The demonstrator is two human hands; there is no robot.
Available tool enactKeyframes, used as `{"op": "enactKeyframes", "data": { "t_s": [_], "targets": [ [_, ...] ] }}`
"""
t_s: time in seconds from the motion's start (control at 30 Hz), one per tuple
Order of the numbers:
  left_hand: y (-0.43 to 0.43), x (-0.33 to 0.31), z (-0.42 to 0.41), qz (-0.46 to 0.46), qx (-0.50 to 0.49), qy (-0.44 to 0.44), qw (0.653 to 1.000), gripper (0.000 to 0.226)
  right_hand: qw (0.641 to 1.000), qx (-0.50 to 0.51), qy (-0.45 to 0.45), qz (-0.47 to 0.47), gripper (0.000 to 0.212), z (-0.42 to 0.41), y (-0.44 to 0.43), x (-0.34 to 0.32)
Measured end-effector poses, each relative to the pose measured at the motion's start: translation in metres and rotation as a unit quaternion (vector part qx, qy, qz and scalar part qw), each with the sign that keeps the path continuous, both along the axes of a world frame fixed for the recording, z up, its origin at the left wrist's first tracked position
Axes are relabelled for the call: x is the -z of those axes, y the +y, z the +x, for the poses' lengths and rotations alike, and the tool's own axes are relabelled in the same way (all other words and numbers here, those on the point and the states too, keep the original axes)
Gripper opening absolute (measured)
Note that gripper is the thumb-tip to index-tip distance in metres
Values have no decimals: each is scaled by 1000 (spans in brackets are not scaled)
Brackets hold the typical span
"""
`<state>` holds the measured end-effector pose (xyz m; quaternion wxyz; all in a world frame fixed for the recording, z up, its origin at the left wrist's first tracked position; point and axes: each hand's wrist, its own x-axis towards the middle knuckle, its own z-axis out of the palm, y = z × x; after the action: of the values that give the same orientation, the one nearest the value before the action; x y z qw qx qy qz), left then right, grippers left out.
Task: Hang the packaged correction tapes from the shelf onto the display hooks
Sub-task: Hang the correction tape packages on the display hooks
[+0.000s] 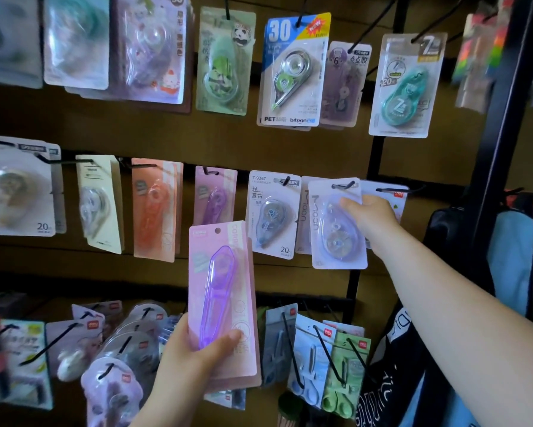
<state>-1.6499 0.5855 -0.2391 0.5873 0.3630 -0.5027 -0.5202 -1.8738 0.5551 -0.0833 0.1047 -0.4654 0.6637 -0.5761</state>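
Brown board (pixel 58 115): right hand (pixel 370 217) grips hooked pack (pixel 336 232), left hand (pixel 194 355) holds pink pack (pixel 222 303).

Left hand (pixel 191 355) curled low with thumb in front, right hand (pixel 370 218) raised, pinching

I can read "30", "NEW", "PET" and "bitoon" on the blue pack (pixel 293 72), and "T-9267" on the white pack (pixel 273 211) below it.
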Motion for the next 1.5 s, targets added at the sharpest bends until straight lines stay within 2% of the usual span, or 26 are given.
{"op": "enactKeyframes", "data": {
  "t_s": [0.13, 0.23, 0.5, 0.57, 0.63, 0.67, 0.73, 0.83, 0.9, 0.97, 1.13, 1.3, 1.5],
  "targets": [
    [2, 5, 13, -3, -33, -15, 999, 36, 999, 27, 17, 2, 39, 0, -24, -1],
    [0, 8, 28, 1, -49, -20, 999, 32, 998, 48, 26, 19, 48, 1, -38, 2],
    [5, 4, 44, -41, -73, -49, 995, 33, 988, 113, 100, 29, 51, 2, -48, 7],
    [6, 4, 44, -43, -72, -48, 995, 33, 986, 142, 80, -23, 37, 7, -41, 11],
    [7, 4, 45, -40, -78, -55, 995, 33, 976, 173, 37, -127, 15, 16, -29, 24],
    [7, 4, 45, -40, -81, -58, 994, 33, 970, 169, 17, -174, 12, 25, -21, 34],
    [7, 3, 46, -39, -78, -56, 995, 33, 975, 90, 1, -205, 10, 49, -1, 59],
    [7, 1, 46, -41, -74, -57, 995, 33, 980, -119, 65, -148, 25, 96, 25, 88],
    [9, -2, 46, -46, -71, -53, 995, 33, 964, -239, 83, -77, 12, 120, 29, 95],
    [11, -4, 45, -54, -75, -52, 994, 34, 955, -289, 59, -41, 4, 133, 27, 92],
    [11, -10, 46, -61, -107, -79, 989, 36, 952, -292, 22, -87, 26, 146, 20, 84],
    [9, -17, 43, -73, -111, -77, 988, 37, 956, -281, 57, -67, 32, 151, 22, 74],
    [10, -26, 44, -90, -81, -40, 992, 39, 968, -221, -25, -118, 30, 149, 19, 52]
  ]
}}
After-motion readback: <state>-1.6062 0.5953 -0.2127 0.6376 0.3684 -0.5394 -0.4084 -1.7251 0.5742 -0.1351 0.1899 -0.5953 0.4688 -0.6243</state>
